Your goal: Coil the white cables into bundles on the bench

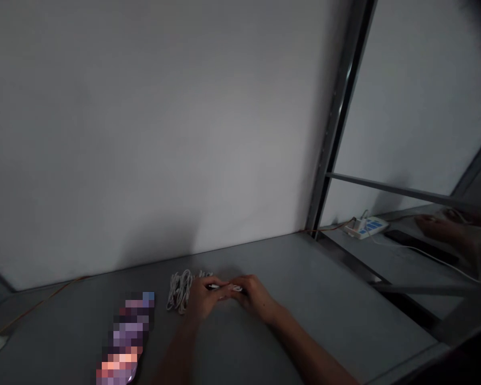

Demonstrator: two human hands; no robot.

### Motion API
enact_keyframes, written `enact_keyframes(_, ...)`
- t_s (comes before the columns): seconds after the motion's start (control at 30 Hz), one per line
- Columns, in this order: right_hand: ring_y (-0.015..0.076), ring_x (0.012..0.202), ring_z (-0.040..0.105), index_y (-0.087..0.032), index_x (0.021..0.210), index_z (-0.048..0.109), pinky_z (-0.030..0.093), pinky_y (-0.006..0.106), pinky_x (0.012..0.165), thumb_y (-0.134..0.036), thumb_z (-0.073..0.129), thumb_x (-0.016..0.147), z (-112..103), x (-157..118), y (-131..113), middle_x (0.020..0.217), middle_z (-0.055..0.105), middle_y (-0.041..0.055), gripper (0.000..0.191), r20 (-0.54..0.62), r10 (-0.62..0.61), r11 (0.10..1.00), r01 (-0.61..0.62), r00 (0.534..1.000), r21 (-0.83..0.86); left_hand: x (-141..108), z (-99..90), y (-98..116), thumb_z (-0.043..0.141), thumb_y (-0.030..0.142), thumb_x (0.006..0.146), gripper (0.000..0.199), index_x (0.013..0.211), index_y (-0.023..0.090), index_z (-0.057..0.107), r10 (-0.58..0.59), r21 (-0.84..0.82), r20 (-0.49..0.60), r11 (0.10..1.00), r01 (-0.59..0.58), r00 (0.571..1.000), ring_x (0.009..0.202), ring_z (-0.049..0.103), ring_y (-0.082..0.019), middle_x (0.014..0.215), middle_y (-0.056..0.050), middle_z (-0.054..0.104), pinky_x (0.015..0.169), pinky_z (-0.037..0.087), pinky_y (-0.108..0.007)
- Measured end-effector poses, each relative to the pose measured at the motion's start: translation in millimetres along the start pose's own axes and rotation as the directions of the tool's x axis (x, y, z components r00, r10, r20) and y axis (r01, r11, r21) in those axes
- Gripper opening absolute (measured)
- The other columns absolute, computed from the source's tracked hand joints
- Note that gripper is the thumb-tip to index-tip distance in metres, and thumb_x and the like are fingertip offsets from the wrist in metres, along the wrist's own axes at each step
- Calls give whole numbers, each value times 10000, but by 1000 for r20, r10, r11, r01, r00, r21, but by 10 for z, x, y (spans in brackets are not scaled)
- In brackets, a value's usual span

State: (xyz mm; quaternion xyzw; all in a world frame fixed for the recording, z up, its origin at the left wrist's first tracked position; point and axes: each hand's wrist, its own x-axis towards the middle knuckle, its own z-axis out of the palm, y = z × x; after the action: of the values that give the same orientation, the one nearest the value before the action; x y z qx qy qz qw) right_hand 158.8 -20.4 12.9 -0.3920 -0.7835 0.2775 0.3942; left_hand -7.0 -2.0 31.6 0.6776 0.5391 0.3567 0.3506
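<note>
Just above the grey tabletop (244, 342), my left hand (203, 297) and my right hand (257, 300) meet, fingertips close together. Between them is a coiled white cable (236, 288), which both pinch; a white end of it shows by my left thumb. My fingers cover much of the coil. Right beside my left hand lie several bundled white cables (179, 291), partly hidden behind that hand. Farther left, a phone-like slab with a blurred, bright screen (126, 337) rests on the table.
A metal frame post (336, 117) and rails stand on the right. Beyond them are a white power strip (366, 227) with a plug, a dark flat object (420, 246), a white cord and another person's hand (441, 231). A pale wall (164, 133) backs the table.
</note>
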Motion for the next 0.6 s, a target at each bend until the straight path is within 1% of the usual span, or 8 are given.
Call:
enact_keyframes(0.07,169,727,609,-180,858,706,424,241,698,-290,506,924,12,0,7,811,700,57,237,-3,-18,1000,18,1000,-5,11,-6,-13,685,489,602,303,681,206,758,-10,-63,31,998,12,999,608,672,-231,605,-32,731,557,515,-304)
enact_keyframes(0.17,168,739,595,-173,904,700,435,247,702,-326,488,931,16,-2,-10,818,683,57,264,0,-23,1000,23,1000,19,9,-32,7,678,456,602,278,674,197,750,14,-30,-7,999,-14,1000,631,671,-234,627,-46,734,590,513,-316)
enact_keyframes(0.2,163,716,590,-171,930,699,444,247,684,-355,477,933,14,-3,-21,811,677,53,288,8,-2,998,2,1000,60,5,-42,24,675,449,602,271,677,199,750,18,-19,-12,1000,-18,1000,643,673,-236,643,-48,739,601,514,-319)
enact_keyframes(0.27,141,619,570,-165,976,696,457,237,597,-438,458,930,7,-4,-43,787,661,40,365,46,67,980,-74,997,183,-8,-55,61,674,445,596,261,671,206,746,22,-11,-31,1000,-22,999,682,682,-248,681,-49,750,632,518,-328)
enact_keyframes(0.33,113,522,533,-156,997,696,451,224,508,-530,464,903,0,1,-54,755,643,27,450,88,133,942,-154,987,297,-24,-56,97,687,438,587,236,653,219,742,30,-4,-54,1000,-30,998,726,687,-264,710,-47,757,672,523,-344)
enact_keyframes(0.37,106,506,523,-149,991,699,455,222,488,-571,482,878,-3,6,-55,743,634,24,488,102,157,923,-182,982,339,-32,-53,112,692,433,591,219,648,227,741,36,6,-66,999,-35,997,734,686,-270,710,-43,756,688,524,-353)
enact_keyframes(0.5,127,598,541,-111,885,706,523,257,524,-669,570,763,-27,31,-39,720,599,34,587,151,223,817,-270,963,510,-63,-23,155,654,400,650,150,647,274,736,66,64,-96,996,-60,993,732,683,-269,687,-9,749,698,523,-365)
enact_keyframes(0.6,128,622,541,-110,843,694,545,287,564,-659,619,725,-57,40,-9,695,573,22,566,218,234,744,-319,947,587,-79,2,170,633,379,671,138,655,278,726,92,106,-110,991,-80,990,751,686,-261,711,-7,750,706,518,-359)
